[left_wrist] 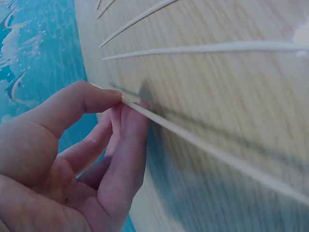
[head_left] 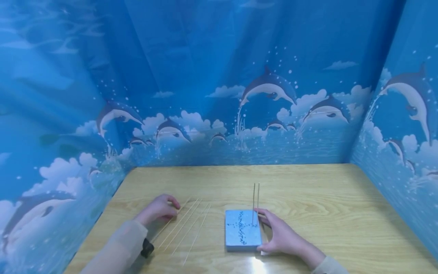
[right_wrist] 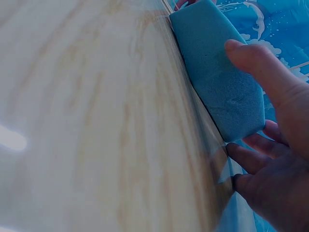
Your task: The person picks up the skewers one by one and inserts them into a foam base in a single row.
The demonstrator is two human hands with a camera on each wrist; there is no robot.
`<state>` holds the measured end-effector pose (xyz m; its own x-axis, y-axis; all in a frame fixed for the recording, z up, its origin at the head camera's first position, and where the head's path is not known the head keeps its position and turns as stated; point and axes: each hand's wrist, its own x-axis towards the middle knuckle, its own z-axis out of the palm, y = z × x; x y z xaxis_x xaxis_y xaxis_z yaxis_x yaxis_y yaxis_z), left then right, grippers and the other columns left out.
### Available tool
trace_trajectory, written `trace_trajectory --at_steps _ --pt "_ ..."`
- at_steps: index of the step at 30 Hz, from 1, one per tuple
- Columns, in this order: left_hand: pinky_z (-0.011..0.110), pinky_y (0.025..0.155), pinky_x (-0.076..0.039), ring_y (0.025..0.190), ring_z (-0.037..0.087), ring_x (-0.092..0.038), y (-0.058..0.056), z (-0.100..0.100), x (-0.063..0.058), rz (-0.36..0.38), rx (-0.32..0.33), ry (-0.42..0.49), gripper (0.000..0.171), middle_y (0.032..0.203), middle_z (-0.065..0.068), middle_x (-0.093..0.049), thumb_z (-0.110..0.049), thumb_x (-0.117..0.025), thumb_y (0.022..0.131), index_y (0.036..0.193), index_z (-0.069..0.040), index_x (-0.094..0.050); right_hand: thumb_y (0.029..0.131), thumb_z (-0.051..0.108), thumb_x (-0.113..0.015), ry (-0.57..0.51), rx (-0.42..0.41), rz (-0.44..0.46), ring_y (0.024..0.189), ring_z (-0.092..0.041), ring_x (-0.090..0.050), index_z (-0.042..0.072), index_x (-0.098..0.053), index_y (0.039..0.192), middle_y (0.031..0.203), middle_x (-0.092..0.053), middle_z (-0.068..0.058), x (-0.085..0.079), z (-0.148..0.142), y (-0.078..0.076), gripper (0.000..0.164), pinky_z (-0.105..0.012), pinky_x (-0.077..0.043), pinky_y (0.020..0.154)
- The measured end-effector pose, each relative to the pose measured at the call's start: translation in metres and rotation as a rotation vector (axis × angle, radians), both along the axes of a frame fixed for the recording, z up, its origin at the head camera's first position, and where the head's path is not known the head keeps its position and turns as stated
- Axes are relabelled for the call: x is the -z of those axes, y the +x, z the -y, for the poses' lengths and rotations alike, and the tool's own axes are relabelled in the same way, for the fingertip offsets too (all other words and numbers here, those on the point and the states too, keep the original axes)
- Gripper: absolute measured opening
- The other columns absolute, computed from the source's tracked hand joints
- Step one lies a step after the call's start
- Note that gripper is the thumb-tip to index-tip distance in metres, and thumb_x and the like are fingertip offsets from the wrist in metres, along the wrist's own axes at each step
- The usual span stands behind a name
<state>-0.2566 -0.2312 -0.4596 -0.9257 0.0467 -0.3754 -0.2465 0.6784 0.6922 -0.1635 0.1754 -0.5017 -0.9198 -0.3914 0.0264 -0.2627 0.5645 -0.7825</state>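
Observation:
In the head view, my left hand is at the left of the table, around the far end of a thin wooden stick. The left wrist view shows thumb and fingertips pinching that stick, its end raised off the tabletop with a shadow beneath. My right hand grips the right side of a blue foam block, thumb at the near corner and fingers at the far one. Dark specks or holes mark the block's top in a cross-like pattern. Two sticks stand upright near its right edge, beside the right hand's fingers.
Between the left hand and the block, several loose sticks lie slanted, roughly side by side, on the wood-grain table. A small white piece shows by the block's near right corner. Blue dolphin-print curtains enclose the back and sides.

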Motion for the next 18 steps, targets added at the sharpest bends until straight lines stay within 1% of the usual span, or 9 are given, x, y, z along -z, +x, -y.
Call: trace_trajectory --at_steps 4,7,11,14,16,18 --pt "0.031 0.063 -0.061 0.067 0.018 -0.063 -0.001 0.005 -0.004 -0.017 0.009 0.035 0.031 0.089 0.012 -0.066 0.004 -0.070 0.072 0.103 0.003 -0.070 0.058 0.031 -0.091 0.004 -0.006 -0.005 0.132 -0.040 -0.051 0.005 -0.032 0.150 0.150 -0.043 -0.023 0.001 -0.001 -0.001 0.112 -0.061 -0.033 0.113" --pt "0.031 0.065 -0.061 0.068 0.018 -0.064 -0.004 0.007 -0.009 -0.004 0.006 0.042 0.033 0.086 0.011 -0.066 0.004 -0.068 0.074 0.107 0.004 -0.069 0.059 0.030 -0.091 0.002 -0.009 -0.004 0.132 -0.040 -0.051 0.006 -0.032 0.151 0.150 -0.043 -0.023 0.001 0.000 0.000 0.112 -0.061 -0.033 0.113" --pt "0.030 0.062 -0.060 0.063 0.015 -0.060 -0.006 0.008 -0.011 0.006 0.012 0.071 0.036 0.078 0.007 -0.063 0.005 -0.064 0.072 0.108 0.003 -0.068 0.059 0.029 -0.091 0.000 -0.007 -0.002 0.132 -0.039 -0.051 0.006 -0.032 0.150 0.150 -0.043 -0.023 0.000 0.000 0.000 0.112 -0.060 -0.033 0.113" --pt "0.027 0.059 -0.057 0.058 0.012 -0.055 -0.007 0.008 -0.011 0.011 0.017 0.112 0.038 0.069 0.002 -0.057 0.005 -0.064 0.073 0.110 0.002 -0.067 0.058 0.029 -0.092 -0.005 -0.008 0.000 0.132 -0.040 -0.051 0.006 -0.033 0.150 0.150 -0.043 -0.024 0.000 0.000 0.000 0.112 -0.060 -0.034 0.112" --pt "0.026 0.058 -0.057 0.057 0.012 -0.053 -0.006 0.008 -0.012 0.015 0.022 0.133 0.039 0.067 0.001 -0.054 0.004 -0.065 0.075 0.114 0.002 -0.065 0.058 0.029 -0.092 -0.006 -0.008 0.003 0.132 -0.040 -0.051 0.007 -0.033 0.151 0.150 -0.043 -0.023 -0.001 0.001 0.000 0.112 -0.060 -0.034 0.112" --pt "0.027 0.058 -0.056 0.056 0.012 -0.052 -0.007 0.007 -0.015 0.028 0.018 0.154 0.039 0.068 0.001 -0.054 0.003 -0.065 0.077 0.116 0.001 -0.064 0.058 0.029 -0.092 -0.006 -0.009 0.002 0.132 -0.040 -0.051 0.007 -0.033 0.151 0.150 -0.043 -0.024 0.000 0.001 -0.001 0.112 -0.060 -0.034 0.112"
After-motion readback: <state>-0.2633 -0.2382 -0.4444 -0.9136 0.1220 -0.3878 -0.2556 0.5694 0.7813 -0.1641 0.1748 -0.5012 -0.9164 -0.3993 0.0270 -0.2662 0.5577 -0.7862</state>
